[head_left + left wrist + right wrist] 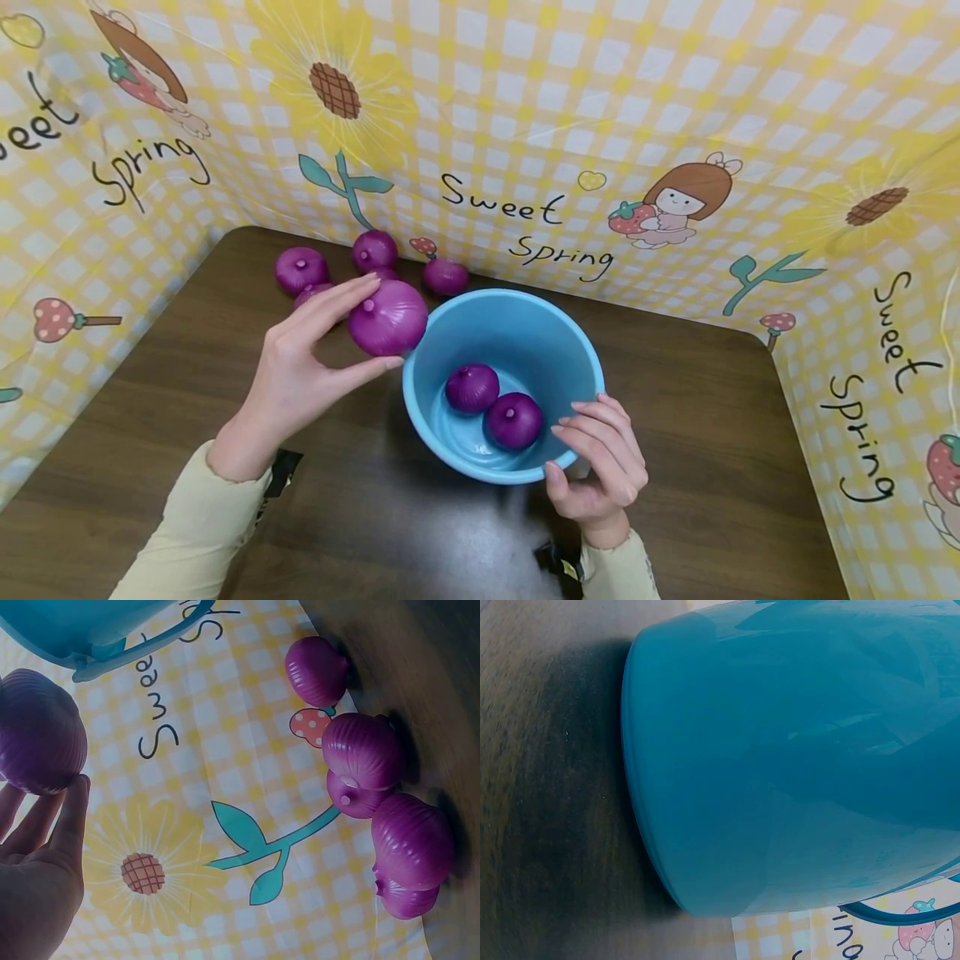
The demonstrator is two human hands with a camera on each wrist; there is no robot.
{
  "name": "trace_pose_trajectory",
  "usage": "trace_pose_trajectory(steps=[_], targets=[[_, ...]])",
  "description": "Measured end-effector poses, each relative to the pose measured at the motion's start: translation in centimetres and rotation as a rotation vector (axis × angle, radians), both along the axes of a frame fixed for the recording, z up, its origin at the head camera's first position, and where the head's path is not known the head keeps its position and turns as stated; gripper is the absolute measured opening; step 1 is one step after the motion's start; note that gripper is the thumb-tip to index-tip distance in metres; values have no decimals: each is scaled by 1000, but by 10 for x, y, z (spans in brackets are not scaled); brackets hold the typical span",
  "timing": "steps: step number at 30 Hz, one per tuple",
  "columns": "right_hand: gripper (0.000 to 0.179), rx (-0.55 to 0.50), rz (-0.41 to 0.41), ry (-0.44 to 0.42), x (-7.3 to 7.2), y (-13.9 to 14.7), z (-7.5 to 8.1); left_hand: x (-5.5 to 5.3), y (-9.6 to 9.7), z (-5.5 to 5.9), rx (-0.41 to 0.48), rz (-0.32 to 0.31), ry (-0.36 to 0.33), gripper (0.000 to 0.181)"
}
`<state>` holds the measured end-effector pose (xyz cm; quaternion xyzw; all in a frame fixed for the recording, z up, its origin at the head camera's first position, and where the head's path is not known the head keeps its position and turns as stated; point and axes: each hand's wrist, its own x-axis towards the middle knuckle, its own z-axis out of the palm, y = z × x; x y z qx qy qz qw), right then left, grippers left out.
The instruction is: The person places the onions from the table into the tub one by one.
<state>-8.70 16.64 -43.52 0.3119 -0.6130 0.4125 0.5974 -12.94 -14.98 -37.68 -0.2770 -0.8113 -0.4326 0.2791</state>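
Note:
My left hand [303, 367] pinches a purple onion [388, 318] between thumb and fingers, up beside the left rim of a blue bucket [504, 302]. In the left wrist view that onion [41, 731] sits at the fingertips, near the bucket's handle [142, 652]. Two more onions, one [472, 388] and another [514, 422], lie on the bucket's floor. On the near right side, my right hand [603, 458] grips the rim, fingers inside and thumb at the outer edge. The right wrist view is filled by the bucket's outer wall [795, 765]; the right hand is out of that view.
Several onions [302, 270] lie grouped at the back left of the dark wooden table [690, 433]; another onion [446, 277] sits just behind the bucket. A yellow checked cloth [510, 100] with printed flowers and words rises along the table's back and sides.

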Motion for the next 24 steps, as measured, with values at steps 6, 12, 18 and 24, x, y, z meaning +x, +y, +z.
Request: trace_pose_trajectory(steps=[6,12,18,24], targets=[[47,2,-1,-7,0,1,-1,2,2,1,-3,-13,1,77],[47,5,-3,-13,0,1,-3,3,5,2,-2,-36,2,78],[47,5,-5,-12,0,1,-3,2,7,2,15,-70,19,76],[47,2,-5,-12,0,1,-2,3,10,2,14,-83,-1,75]])
